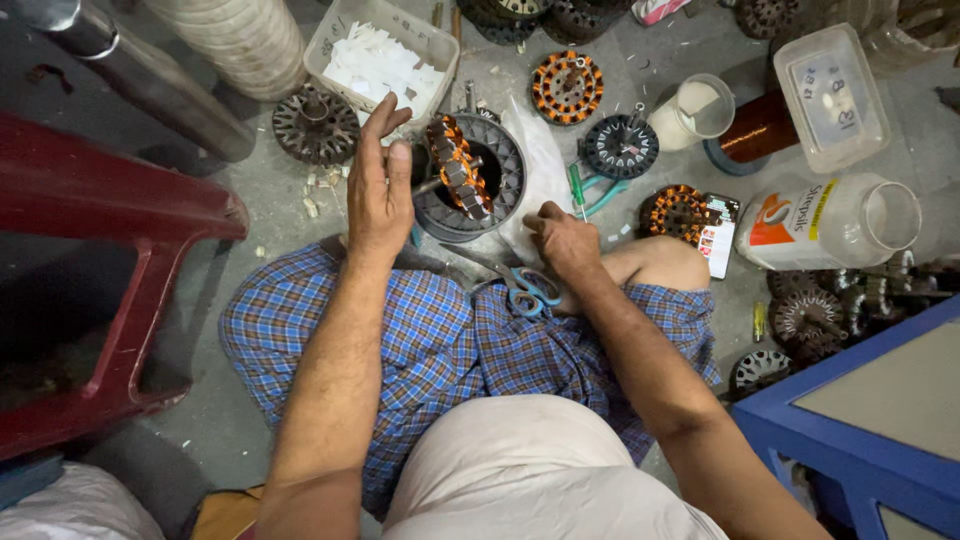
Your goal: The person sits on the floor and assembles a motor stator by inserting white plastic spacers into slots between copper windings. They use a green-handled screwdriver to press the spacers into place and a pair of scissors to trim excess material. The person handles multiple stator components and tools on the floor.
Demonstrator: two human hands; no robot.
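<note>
Closest to the camera is the person's lap, checked blue cloth (430, 350) over crossed legs, sitting right on the grey floor (280, 190). Going left to right: a red plastic stool (100, 250) lies on its side at the floor's left edge, then the left hand (380, 185) is up with fingers straight and spread, palm flat against the left rim of a dark round stator housing (470, 190). It isn't gripping anything, just steadying. A copper-wound core (458, 165) sits tilted inside that ring, long axis running roughly top-left to bottom-right, just right of the left fingertips (so the left hand is clearly the nearer one). Scissors with blue handles (525, 285) rest on the lap below it. The right hand (565, 240) is curled closed around the shaft of a green-handled screwdriver (577, 190), tip side hidden in the fist. Further right: more wound stators (567, 87), a clear plastic jar (830, 225) on its side, and a blue box (860, 420) at the floor's right edge.
</note>
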